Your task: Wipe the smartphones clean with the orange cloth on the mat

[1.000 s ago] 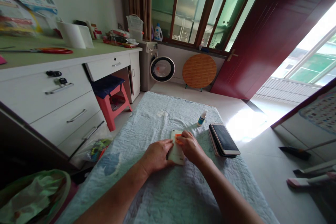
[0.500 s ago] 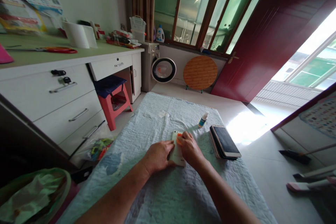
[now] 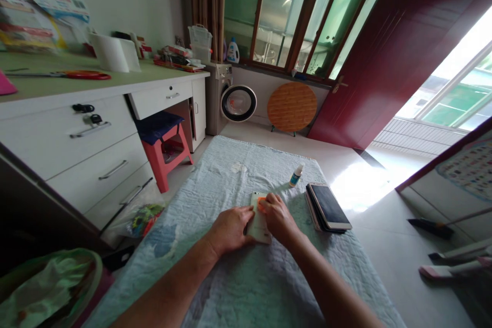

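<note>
A pale phone lies flat on a light blue quilted cloth. My left hand presses against its left edge, fingers curled, holding it steady. My right hand rests on the phone's right side and pinches a small orange piece against its upper part. To the right, a stack of phones lies face up with a dark screen on top. A small white dropper bottle with a blue label stands just beyond my right hand.
A white desk with drawers runs along the left, with a red stool under it. A washing machine and a round wooden tabletop stand at the far wall. A green bag sits at lower left; brooms lie right.
My hands have stayed on the phone; the right hand with the orange piece shifted only slightly. The view moved a little.
</note>
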`<control>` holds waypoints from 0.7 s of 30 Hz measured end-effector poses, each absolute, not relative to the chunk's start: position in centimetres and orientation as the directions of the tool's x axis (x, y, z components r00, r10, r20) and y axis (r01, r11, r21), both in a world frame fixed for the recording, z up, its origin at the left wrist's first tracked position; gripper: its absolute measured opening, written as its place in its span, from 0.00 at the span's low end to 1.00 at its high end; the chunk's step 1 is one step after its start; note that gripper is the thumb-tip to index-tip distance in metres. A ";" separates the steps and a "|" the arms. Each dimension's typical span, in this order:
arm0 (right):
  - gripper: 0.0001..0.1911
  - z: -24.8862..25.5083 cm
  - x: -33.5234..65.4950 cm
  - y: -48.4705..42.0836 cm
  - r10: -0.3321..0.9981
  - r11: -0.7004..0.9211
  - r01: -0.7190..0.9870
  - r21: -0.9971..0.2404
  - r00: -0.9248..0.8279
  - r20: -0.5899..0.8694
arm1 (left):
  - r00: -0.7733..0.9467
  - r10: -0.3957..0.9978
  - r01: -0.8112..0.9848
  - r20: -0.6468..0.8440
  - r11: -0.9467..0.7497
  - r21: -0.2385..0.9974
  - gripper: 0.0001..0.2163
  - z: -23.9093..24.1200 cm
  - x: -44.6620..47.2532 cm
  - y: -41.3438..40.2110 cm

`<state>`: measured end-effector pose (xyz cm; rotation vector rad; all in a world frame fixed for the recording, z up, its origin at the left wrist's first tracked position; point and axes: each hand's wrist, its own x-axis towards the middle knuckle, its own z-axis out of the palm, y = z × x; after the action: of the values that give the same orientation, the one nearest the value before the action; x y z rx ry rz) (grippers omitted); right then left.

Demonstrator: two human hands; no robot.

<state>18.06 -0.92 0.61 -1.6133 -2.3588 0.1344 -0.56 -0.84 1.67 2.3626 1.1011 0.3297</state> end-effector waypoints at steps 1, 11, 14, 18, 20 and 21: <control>0.11 0.5 18.2 -0.3 0.930 0.358 0.905 -0.231 -0.321 0.181 | 0.640 0.768 0.648 0.005 -0.544 0.533 0.23 1.6 -0.6 -0.8; 0.11 0.1 17.3 3.1 0.947 0.296 0.941 -0.166 -0.266 0.182 | 0.641 0.768 0.646 0.004 -0.542 0.538 0.21 1.4 -0.6 -0.8; 0.11 0.2 16.9 2.9 0.931 0.339 0.928 -0.159 -0.306 0.199 | 0.617 0.787 0.666 -0.002 -0.521 0.533 0.25 1.3 -0.6 -0.8; 0.11 0.5 17.0 1.7 0.890 0.445 0.873 -0.199 -0.407 0.204 | 0.529 0.849 0.707 0.020 -0.453 0.543 0.36 1.0 -0.4 -1.0; 0.10 0.8 17.1 0.8 0.864 0.501 0.835 -0.226 -0.468 0.185 | 0.513 0.857 0.695 0.043 -0.445 0.565 0.42 0.8 -0.3 -0.9; 0.10 1.0 17.1 0.2 0.850 0.527 0.816 -0.237 -0.500 0.168 | 0.513 0.857 0.687 0.048 -0.443 0.575 0.46 0.7 -0.3 -0.9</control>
<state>17.06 0.25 1.04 -1.3989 -2.5062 0.1835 -0.31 -0.90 0.69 2.2651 1.2617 0.4593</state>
